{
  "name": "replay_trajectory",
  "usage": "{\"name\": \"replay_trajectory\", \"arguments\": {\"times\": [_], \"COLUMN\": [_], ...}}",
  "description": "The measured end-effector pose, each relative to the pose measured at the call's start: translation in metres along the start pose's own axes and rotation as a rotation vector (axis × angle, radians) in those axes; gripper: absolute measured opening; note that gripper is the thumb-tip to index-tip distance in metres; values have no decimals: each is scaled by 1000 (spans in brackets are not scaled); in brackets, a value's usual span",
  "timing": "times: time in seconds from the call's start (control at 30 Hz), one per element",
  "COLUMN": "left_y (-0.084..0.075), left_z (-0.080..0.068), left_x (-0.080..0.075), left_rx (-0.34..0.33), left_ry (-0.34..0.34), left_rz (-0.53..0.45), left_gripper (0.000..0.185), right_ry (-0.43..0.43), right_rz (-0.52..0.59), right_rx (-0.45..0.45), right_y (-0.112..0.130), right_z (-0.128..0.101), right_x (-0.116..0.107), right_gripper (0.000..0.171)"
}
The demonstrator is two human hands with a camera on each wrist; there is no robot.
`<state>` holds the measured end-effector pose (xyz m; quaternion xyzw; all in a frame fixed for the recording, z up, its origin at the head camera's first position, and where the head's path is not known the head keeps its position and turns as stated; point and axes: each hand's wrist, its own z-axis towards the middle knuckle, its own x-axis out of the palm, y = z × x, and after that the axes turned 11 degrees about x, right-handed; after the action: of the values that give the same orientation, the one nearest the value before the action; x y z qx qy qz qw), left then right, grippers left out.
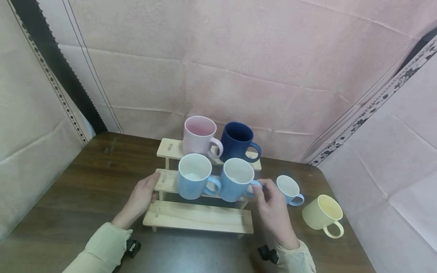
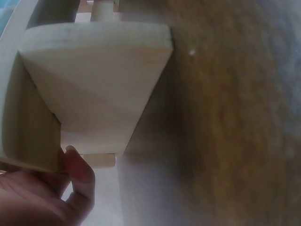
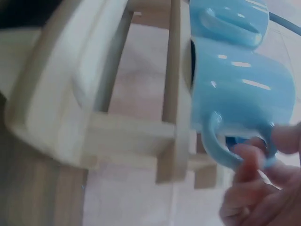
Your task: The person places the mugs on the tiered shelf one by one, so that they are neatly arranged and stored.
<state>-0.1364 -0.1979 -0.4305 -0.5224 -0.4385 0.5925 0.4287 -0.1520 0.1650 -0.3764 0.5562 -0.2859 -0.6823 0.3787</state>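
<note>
A three-tier wooden rack [image 1: 198, 217] stands on the table, its lowest shelf bare. My left hand [image 1: 141, 193] grips the left end of the middle shelf, thumb on top and fingers below; the left wrist view shows fingers curled under the shelf board [image 2: 94, 80]. On that shelf sit two light blue mugs, the left mug [image 1: 192, 178] and the right mug [image 1: 235, 182]. My right hand [image 1: 273, 212] pinches the handle [image 3: 218, 146] of the right one. A pink mug [image 1: 198, 138] and a navy mug [image 1: 235, 142] stand on the top shelf.
To the right of the rack, another light blue mug [image 1: 288, 187] stands on the dark wooden table [image 1: 85, 197], partly behind my right hand. A pale yellow mug [image 1: 321, 214] is tilted near the table's right edge. Pale cloth [image 1: 239, 64] hangs behind and at both sides.
</note>
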Motion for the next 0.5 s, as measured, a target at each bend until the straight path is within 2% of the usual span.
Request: {"name": "replay_trajectory", "arguments": {"times": [0.13, 0.2, 0.33, 0.5], "left_y": [1, 1, 1, 1], "left_z": [0, -1, -1, 0], "left_x": [0, 0, 0, 0], "left_rx": [3, 7, 9, 10], "left_ry": [3, 6, 6, 4], "left_rz": [-4, -6, -7, -6], "left_gripper": [68, 69, 69, 68], "right_ry": [0, -28, -143, -295], "right_rz": [-92, -132, -187, -192], "right_rx": [2, 8, -9, -21], "right_y": [-4, -8, -19, -38], "right_z": [-3, -5, -10, -17], "right_x": [-11, -17, -31, -55], "right_gripper": [25, 26, 21, 15]}}
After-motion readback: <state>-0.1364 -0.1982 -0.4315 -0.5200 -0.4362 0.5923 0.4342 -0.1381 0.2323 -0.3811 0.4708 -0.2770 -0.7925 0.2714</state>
